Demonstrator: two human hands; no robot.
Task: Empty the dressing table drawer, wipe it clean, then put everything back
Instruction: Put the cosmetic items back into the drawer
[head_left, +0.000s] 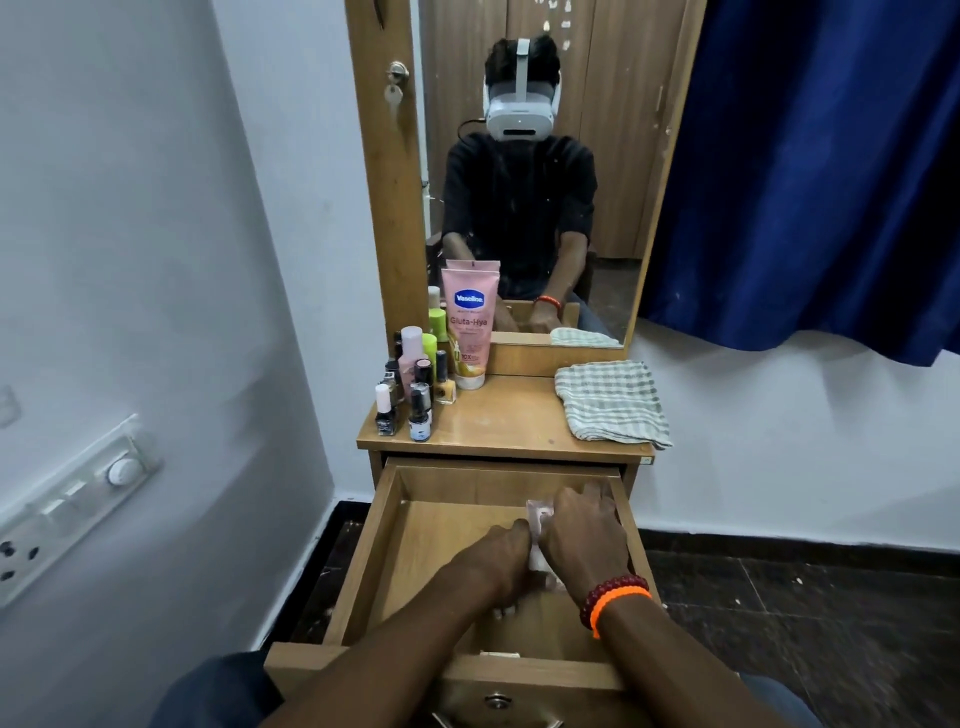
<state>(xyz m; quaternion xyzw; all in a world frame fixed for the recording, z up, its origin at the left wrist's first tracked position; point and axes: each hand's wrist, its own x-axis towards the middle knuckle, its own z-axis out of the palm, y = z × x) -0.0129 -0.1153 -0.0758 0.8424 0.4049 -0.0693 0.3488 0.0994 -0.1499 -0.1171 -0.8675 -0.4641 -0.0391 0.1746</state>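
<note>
While the drawer (395, 525) stands pulled out at 6 o'clock below the desk (498, 426), both of your hands reach down into it. Your left hand (498, 558) and right hand (582, 530) meet at the drawer's right side, fingers curled around a pale pink tube or packet (537, 514); which hand bears it I cannot tell, and what it is stays blurred. Your right wrist carries an orange band and dark red beads (615, 597). On the desk, at 10 o'clock, a cluster of nail polish bottles (410, 395) stands just beside an upright pink Vaseline tube (470, 322). At 2 o'clock lies a folded checked cloth (610, 402), well apart from the bottles. The mirror (530, 171) rises at 12 o'clock, and a blue curtain (810, 166) hangs to its right.
</note>
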